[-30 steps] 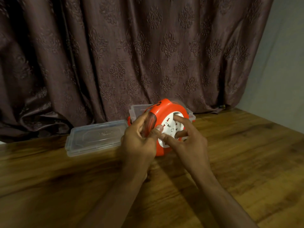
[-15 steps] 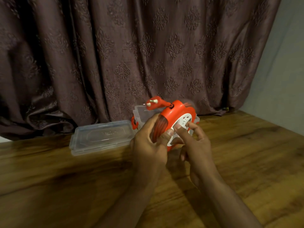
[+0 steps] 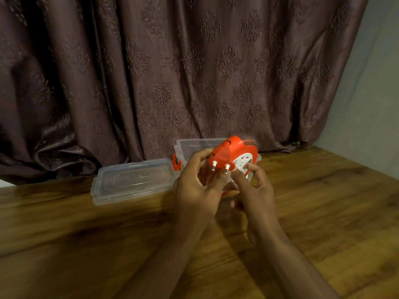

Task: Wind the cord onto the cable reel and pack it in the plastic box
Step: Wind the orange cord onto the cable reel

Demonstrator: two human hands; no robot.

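no legible text, brand, number or sign anywhere, faint embossed mark at centre of clear lid (image 3: 135, 179), too blurred to read, white socket face of cable reel (image 3: 244, 162) carrying small marks, unreadable

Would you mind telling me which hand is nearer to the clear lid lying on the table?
Left. The left hand sits just right of the lid; the right hand is farther right, beyond the reel.

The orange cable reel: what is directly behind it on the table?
Behind the cable reel stands the open plastic box, with a curtain beyond. The reel and both hands cover the box's right part.
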